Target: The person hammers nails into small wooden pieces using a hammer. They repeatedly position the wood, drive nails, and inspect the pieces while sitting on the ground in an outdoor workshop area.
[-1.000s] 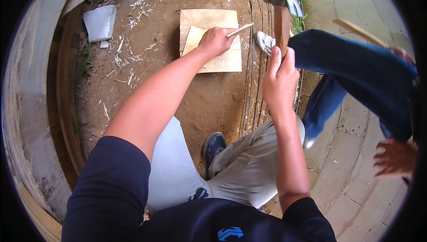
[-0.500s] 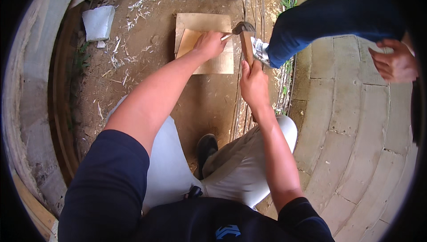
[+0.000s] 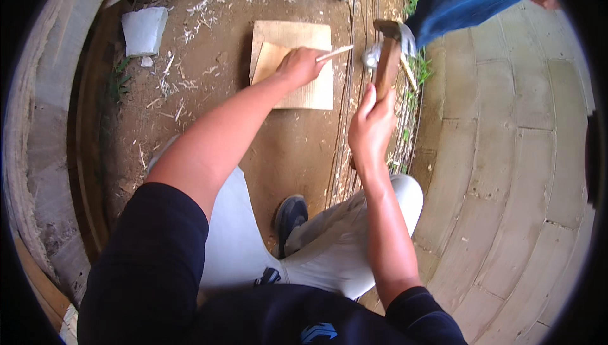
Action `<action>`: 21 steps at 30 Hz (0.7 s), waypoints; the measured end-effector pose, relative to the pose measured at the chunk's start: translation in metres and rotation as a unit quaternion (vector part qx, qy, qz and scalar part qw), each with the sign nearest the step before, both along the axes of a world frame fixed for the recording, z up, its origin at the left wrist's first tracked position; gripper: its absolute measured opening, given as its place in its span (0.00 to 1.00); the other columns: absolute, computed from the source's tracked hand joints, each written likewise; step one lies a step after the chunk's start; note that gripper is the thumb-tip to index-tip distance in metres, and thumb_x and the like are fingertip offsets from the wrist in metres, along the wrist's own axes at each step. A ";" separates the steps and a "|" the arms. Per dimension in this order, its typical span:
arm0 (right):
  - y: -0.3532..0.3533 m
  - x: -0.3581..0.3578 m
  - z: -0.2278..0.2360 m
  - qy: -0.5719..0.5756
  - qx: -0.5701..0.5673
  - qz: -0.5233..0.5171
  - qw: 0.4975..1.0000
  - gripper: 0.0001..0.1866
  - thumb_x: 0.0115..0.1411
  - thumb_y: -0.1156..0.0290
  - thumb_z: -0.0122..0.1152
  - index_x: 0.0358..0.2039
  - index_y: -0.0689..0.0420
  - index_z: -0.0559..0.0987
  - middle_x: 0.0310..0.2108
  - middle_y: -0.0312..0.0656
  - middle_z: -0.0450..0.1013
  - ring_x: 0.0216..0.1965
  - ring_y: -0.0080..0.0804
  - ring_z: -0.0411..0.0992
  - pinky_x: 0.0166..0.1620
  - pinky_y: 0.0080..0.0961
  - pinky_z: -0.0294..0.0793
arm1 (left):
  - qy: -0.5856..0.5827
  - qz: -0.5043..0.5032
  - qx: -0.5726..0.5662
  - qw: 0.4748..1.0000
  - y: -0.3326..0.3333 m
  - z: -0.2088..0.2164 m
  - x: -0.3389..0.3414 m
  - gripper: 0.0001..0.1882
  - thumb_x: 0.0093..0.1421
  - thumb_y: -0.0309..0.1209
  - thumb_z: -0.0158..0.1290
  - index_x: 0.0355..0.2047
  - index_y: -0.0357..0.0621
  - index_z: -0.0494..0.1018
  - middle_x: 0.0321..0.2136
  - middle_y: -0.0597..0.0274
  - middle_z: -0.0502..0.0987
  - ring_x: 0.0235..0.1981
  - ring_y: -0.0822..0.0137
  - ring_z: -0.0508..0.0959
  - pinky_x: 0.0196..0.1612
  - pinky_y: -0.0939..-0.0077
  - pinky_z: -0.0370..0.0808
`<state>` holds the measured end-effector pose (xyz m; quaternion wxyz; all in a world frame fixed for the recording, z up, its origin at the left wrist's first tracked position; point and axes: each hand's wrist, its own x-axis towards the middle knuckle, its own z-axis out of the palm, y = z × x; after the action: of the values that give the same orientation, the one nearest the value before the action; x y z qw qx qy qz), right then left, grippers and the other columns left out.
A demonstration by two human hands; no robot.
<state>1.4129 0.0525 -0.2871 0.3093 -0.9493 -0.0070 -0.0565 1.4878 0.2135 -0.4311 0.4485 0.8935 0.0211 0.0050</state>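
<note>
My left hand (image 3: 300, 67) is closed around a thin pale wooden stick (image 3: 335, 53), whose end pokes out to the right. That hand rests over the flat light-brown boards (image 3: 310, 99) on the ground, a smaller piece lying on a larger one. In my right hand (image 3: 372, 123), fingers wrapped round it, is the wooden handle of a hammer (image 3: 387, 69). Its dark metal head is raised to the right of the stick, apart from it. The stick's other end is hidden in my left fist.
Another person's blue-trousered leg (image 3: 472, 3) and pale shoe (image 3: 372, 55) are just beyond the hammer. Thin rods or wires (image 3: 352, 91) run along the dirt beside paving (image 3: 500, 155). A white stone block (image 3: 144, 31) and wood shavings lie at left, near a curved timber (image 3: 44, 129).
My right hand has moved the hammer rightward, away from the stick, uncovering the stick's end. The other person's leg and hand have shifted toward the upper right. My left hand has hardly moved.
</note>
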 end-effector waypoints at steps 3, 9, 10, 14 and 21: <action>-0.022 -0.001 -0.041 0.050 -0.106 0.065 0.991 0.16 0.72 0.61 0.51 0.38 0.63 0.70 0.24 0.65 0.76 0.27 0.67 0.77 0.27 0.54 0.74 | -0.009 -0.005 -0.019 1.000 -0.010 0.005 -0.001 0.16 0.65 0.39 0.57 0.51 0.51 0.81 0.32 0.42 0.82 0.36 0.44 0.83 0.44 0.52 0.79; -0.001 0.003 0.002 -0.005 0.005 -0.009 1.000 0.15 0.72 0.61 0.51 0.38 0.63 0.70 0.22 0.64 0.75 0.28 0.66 0.77 0.26 0.56 0.73 | -0.024 -0.002 0.005 1.000 -0.001 0.000 -0.001 0.16 0.65 0.35 0.56 0.52 0.52 0.81 0.33 0.42 0.82 0.36 0.44 0.83 0.43 0.52 0.79; -0.003 0.005 0.003 0.002 -0.007 -0.016 1.000 0.15 0.72 0.61 0.51 0.38 0.63 0.70 0.22 0.65 0.75 0.29 0.67 0.77 0.27 0.56 0.73 | -0.019 -0.007 -0.012 1.000 -0.006 -0.001 -0.001 0.16 0.65 0.35 0.56 0.52 0.52 0.81 0.33 0.42 0.82 0.37 0.44 0.83 0.43 0.52 0.79; -0.013 0.012 -0.029 0.048 -0.107 0.040 0.992 0.15 0.72 0.62 0.52 0.38 0.64 0.71 0.25 0.66 0.76 0.31 0.66 0.78 0.31 0.57 0.74 | -0.063 -0.011 0.015 0.998 -0.005 -0.005 -0.001 0.15 0.66 0.36 0.56 0.51 0.51 0.81 0.33 0.41 0.82 0.35 0.42 0.83 0.43 0.52 0.79; -0.020 0.014 -0.038 0.073 -0.094 0.042 0.992 0.15 0.70 0.64 0.53 0.38 0.67 0.71 0.28 0.70 0.75 0.33 0.70 0.77 0.33 0.57 0.76 | 0.016 -0.026 -0.001 1.000 -0.012 0.000 0.005 0.16 0.65 0.34 0.56 0.52 0.54 0.81 0.34 0.41 0.82 0.37 0.42 0.83 0.44 0.51 0.79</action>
<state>1.4266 0.0323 -0.3246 0.2201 -0.9746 -0.0299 0.0269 1.4930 0.2013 -0.4313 0.4491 0.8932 0.0054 -0.0208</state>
